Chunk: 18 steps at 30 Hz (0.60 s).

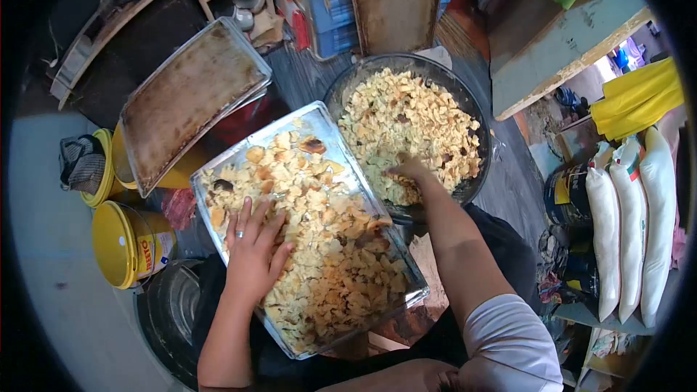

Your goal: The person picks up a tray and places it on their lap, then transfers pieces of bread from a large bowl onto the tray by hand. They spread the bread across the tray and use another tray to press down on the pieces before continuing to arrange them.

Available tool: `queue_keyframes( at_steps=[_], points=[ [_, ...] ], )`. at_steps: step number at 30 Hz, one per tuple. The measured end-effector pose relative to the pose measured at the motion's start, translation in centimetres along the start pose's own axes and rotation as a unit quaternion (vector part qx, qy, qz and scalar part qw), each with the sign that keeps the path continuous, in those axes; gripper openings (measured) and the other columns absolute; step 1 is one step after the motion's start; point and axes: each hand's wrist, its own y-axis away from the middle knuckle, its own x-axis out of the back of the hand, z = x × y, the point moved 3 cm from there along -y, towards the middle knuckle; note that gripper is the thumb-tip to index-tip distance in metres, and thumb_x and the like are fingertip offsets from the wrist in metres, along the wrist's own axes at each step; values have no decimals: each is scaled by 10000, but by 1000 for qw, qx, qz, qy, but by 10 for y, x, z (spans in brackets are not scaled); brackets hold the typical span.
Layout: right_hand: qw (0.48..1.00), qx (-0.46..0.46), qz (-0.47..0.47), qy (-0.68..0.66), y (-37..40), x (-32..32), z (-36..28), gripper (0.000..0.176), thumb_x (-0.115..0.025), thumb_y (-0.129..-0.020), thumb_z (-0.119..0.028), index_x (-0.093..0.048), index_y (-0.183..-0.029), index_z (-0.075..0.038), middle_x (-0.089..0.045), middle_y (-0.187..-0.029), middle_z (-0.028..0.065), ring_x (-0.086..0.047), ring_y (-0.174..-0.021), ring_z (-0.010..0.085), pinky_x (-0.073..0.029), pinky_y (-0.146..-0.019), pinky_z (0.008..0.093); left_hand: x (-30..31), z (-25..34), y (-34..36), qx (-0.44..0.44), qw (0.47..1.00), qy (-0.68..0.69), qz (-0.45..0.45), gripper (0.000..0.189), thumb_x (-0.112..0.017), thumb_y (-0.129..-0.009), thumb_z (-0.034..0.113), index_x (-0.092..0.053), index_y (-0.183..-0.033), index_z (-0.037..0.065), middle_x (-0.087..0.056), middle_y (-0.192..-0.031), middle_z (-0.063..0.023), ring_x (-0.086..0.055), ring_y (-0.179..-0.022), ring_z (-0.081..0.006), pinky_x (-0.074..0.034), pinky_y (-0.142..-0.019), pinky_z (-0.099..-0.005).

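Note:
A metal baking tray (324,117) lies tilted in front of me, covered with broken bread pieces (305,221), some browned or dark. On its left side my left hand (254,247), with a ring on one finger, rests with fingers spread on the pieces. To the upper right stands a large dark round basin (481,112) heaped with more torn bread pieces (406,120). My right hand (411,169) reaches into the near side of that heap. Its fingertips are sunk among the pieces and mostly hidden, so their grip does not show.
Stacked empty baking trays (196,98) stand at the upper left, above a yellow lidded bucket (120,247). Another browned tray (396,3) leans behind the basin. Filled white sacks (628,229) stand at the right, beside a dark bucket (568,196). A black tub (167,312) sits at lower left.

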Motion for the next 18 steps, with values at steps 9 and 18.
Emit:
queue_keyframes(
  at_steps=[9,18],
  points=[
    [990,-13,-57,132,-5,-98,17,549,-668,-786,-243,-490,-1305,-250,-432,-1402,139,-439,-1230,434,-440,-925,533,2,-17,-4,32,999,-22,-12,394,-644,-834,272,-595,-1183,95,-446,-1374,-144,-316,-1343,-359,-186,-1092,-523],
    [836,0,108,-538,59,-1,-6,362,-594,-762,-32,-551,-1120,-66,-560,-706,42,-597,-687,135,-459,-452,292,38,-72,20,95,975,39,196,274,-642,-837,160,-627,-1069,16,-614,-1135,-162,-544,-1122,-340,-408,-946,-394]
  ],
)
